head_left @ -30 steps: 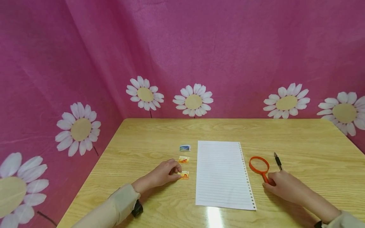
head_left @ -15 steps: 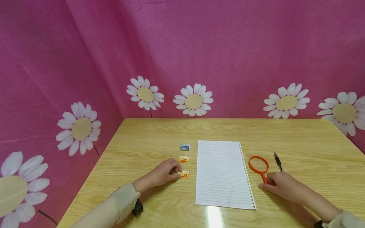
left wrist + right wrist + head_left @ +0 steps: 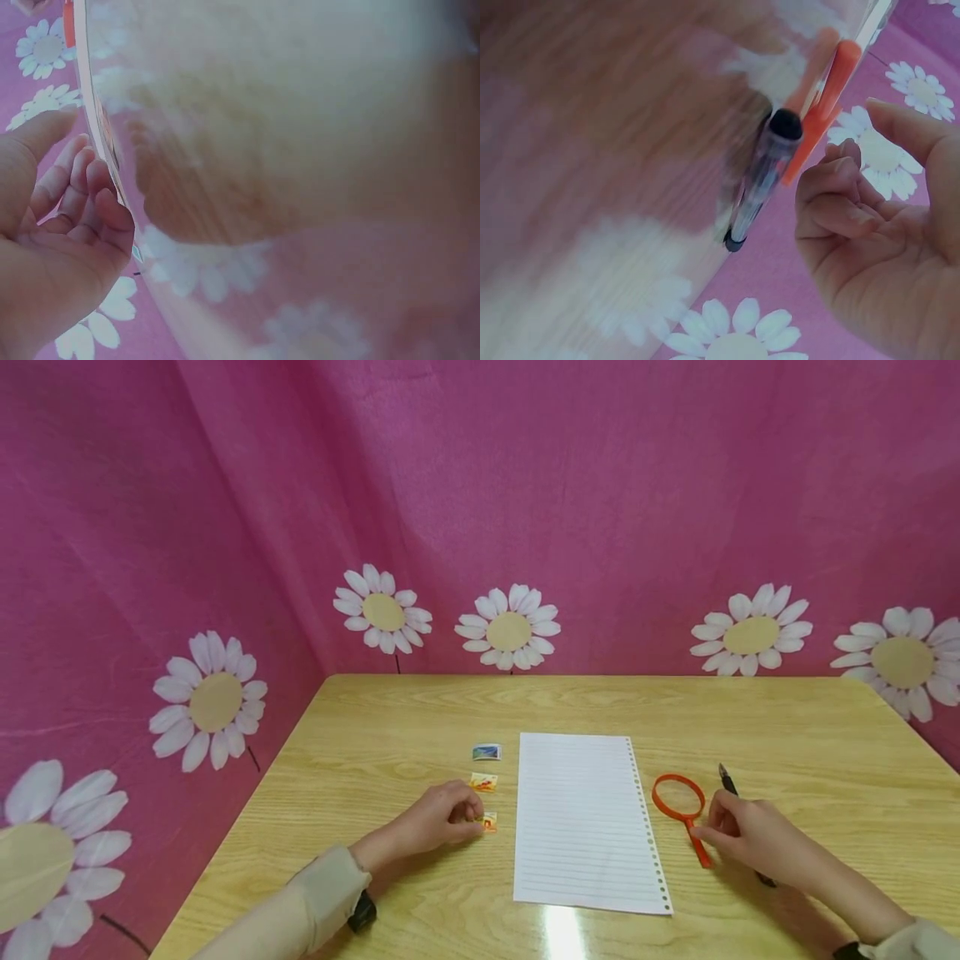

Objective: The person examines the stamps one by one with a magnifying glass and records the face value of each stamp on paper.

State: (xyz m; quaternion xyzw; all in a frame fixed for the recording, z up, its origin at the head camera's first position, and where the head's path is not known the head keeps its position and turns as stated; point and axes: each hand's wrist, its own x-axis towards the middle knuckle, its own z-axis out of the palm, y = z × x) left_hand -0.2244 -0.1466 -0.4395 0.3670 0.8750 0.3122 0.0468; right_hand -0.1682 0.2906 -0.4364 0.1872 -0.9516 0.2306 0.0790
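Observation:
In the head view my left hand (image 3: 438, 814) is over the left part of the nearest orange-and-yellow stamp (image 3: 490, 822). The left wrist view shows its fingers (image 3: 79, 180) loosely bent, the thumb apart from them and nothing held. Two more stamps lie in line beyond: one yellow and red (image 3: 483, 782), one blue and green (image 3: 487, 752). At the right, my right hand (image 3: 761, 837) hovers over a black pen (image 3: 727, 781), hiding its middle. An orange-rimmed magnifying glass (image 3: 678, 796) lies just left of that hand, its handle free. The right wrist view shows thumb and bent fingers apart, holding nothing.
A lined sheet of paper (image 3: 585, 822), punched along its right edge, lies between the stamps and the magnifying glass. The wooden table (image 3: 375, 718) is backed by a pink curtain (image 3: 600, 485) with white daisies.
My right hand has let go of the magnifying glass handle and lifted away to the right, over the pen. My left hand has shifted slightly right, covering more of the nearest stamp.

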